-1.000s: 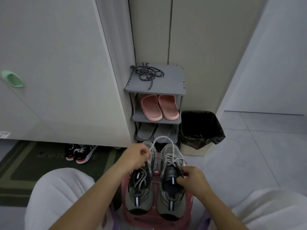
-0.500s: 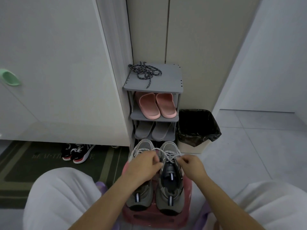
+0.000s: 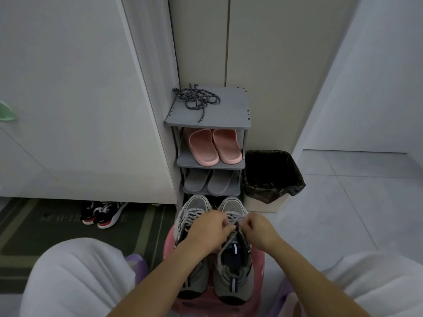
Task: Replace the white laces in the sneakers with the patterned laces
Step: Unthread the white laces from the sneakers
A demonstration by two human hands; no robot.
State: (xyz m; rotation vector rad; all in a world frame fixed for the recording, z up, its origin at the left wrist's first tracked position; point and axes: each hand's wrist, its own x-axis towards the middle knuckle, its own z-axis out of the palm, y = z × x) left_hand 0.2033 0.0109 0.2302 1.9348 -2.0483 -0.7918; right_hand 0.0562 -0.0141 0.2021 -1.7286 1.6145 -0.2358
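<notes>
- Nearest, a pair of grey sneakers (image 3: 235, 276) is sitting side by side on a pink stool (image 3: 168, 245) between the person's knees, toes pointing away.
- Both hands are working over the right sneaker's throat. The left hand (image 3: 211, 229) is curling its fingers round the white lace (image 3: 229, 240), and the right hand (image 3: 258, 232) is pinching a strand of the same lace just beside it.
- That lace is looking soft, light and limp. It will probably be sliding easily through the eyelets, so gripping close to an eyelet or at the stiff tip seems wisest.
- Farther off, the patterned laces (image 3: 196, 100) are lying in a loose tangle on top of a grey shoe rack (image 3: 229, 113). They are dark, rope-like cord flecked pale, and probably just as floppy, so best lifted by one end.
</notes>
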